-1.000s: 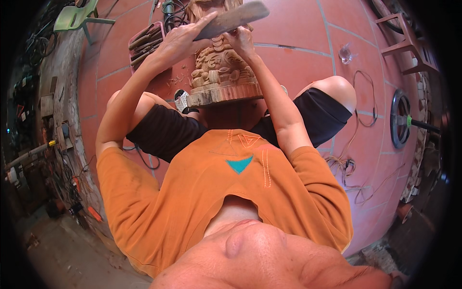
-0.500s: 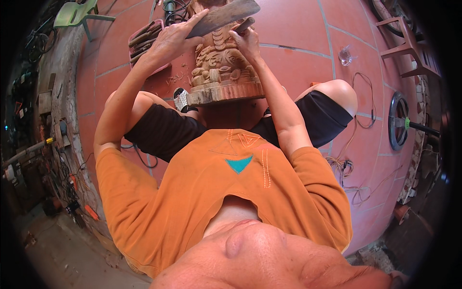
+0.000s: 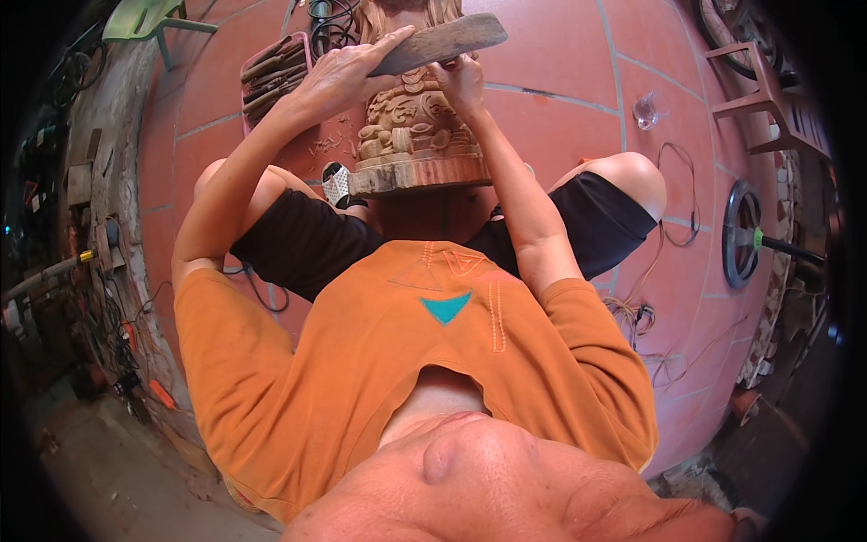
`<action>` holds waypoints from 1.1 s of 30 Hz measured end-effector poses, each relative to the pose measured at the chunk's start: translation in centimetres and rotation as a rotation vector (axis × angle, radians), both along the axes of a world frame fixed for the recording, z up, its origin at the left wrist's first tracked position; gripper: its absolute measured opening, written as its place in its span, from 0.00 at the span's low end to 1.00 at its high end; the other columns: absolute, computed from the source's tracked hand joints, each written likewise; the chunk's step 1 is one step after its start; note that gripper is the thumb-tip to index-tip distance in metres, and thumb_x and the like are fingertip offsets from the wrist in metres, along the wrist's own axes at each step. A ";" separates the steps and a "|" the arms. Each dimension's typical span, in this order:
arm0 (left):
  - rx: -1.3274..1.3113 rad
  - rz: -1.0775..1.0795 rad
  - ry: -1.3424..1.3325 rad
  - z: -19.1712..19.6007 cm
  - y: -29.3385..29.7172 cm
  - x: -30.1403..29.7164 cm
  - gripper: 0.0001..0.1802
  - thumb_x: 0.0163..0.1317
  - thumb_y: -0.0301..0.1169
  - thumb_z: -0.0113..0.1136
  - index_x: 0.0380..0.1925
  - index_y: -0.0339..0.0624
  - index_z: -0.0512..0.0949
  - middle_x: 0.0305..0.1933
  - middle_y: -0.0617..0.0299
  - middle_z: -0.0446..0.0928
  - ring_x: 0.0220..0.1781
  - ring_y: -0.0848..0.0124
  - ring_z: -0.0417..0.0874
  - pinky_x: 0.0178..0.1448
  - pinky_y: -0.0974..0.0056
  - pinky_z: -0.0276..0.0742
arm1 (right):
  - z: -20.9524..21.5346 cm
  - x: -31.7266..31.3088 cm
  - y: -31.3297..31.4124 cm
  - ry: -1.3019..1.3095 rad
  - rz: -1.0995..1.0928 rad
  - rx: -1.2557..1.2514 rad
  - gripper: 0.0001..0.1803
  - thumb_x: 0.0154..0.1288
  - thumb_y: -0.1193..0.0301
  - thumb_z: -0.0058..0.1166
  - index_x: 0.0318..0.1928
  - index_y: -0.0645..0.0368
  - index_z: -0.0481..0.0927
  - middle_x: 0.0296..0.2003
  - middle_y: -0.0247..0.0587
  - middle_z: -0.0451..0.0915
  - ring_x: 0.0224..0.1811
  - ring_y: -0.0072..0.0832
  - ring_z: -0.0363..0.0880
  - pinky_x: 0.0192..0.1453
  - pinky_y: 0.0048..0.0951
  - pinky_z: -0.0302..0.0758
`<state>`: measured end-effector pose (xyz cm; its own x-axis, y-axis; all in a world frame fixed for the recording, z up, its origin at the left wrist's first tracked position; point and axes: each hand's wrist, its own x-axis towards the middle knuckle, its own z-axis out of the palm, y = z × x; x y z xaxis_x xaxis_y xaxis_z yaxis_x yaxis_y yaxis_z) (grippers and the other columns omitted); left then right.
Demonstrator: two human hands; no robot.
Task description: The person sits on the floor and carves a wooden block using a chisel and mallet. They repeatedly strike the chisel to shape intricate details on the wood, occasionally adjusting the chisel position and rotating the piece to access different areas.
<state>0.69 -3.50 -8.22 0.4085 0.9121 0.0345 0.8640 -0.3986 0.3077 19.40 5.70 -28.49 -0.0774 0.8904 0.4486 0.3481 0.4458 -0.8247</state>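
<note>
Left hand [image 3: 348,77] grips the flat wooden mallet [image 3: 442,43], its long axis running crosswise above the carved wooden figure [image 3: 415,131] — right hand [image 3: 461,79] clenched beneath, tool hidden. Figure stands upright on the floor between the knees.

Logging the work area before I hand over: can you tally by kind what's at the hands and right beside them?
Wooden mallet, gripped by the left hand: 1
Carved wooden figure, with the right hand against it: 1
Pink tray of carving tools: 1
Clear glass on the floor tiles: 1
Total: 4
</note>
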 end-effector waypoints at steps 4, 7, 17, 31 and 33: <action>-0.007 0.029 0.024 0.6 -0.3 0.1 0.42 0.66 0.44 0.65 0.77 0.55 0.58 0.46 0.37 0.82 0.49 0.42 0.85 0.54 0.44 0.79 | 0.8 0.2 -0.2 0.049 0.044 0.003 0.12 0.61 0.68 0.72 0.38 0.63 0.86 0.30 0.43 0.89 0.34 0.27 0.89 0.40 0.30 0.83; 0.013 0.050 0.033 0.6 -0.3 -0.1 0.43 0.66 0.45 0.65 0.78 0.56 0.58 0.46 0.37 0.82 0.50 0.42 0.84 0.54 0.44 0.79 | 0.7 0.3 0.0 0.107 0.063 -0.063 0.13 0.58 0.68 0.73 0.38 0.62 0.84 0.30 0.44 0.88 0.33 0.34 0.89 0.39 0.35 0.82; 0.107 0.086 -0.169 0.7 -0.7 -2.0 0.40 0.67 0.41 0.66 0.77 0.56 0.62 0.43 0.46 0.83 0.39 0.54 0.86 0.47 0.54 0.81 | 1.7 1.3 0.6 0.185 -0.038 -0.163 0.13 0.58 0.65 0.72 0.36 0.60 0.84 0.27 0.41 0.87 0.30 0.32 0.87 0.38 0.35 0.81; -0.556 0.316 -1.471 5.5 -4.7 -0.3 0.25 0.70 0.39 0.64 0.58 0.34 0.73 0.32 0.63 0.76 0.25 0.78 0.76 0.27 0.72 0.74 | 1.5 0.9 1.6 0.179 0.115 -0.268 0.17 0.63 0.67 0.67 0.42 0.65 0.75 0.29 0.46 0.87 0.30 0.36 0.90 0.36 0.35 0.83; -0.535 0.358 -1.460 5.2 -4.9 -0.6 0.24 0.74 0.37 0.59 0.61 0.31 0.69 0.32 0.61 0.72 0.23 0.75 0.74 0.27 0.67 0.72 | 2.2 1.0 1.3 0.099 0.122 -0.247 0.17 0.64 0.69 0.67 0.43 0.65 0.75 0.31 0.46 0.87 0.32 0.34 0.90 0.37 0.34 0.84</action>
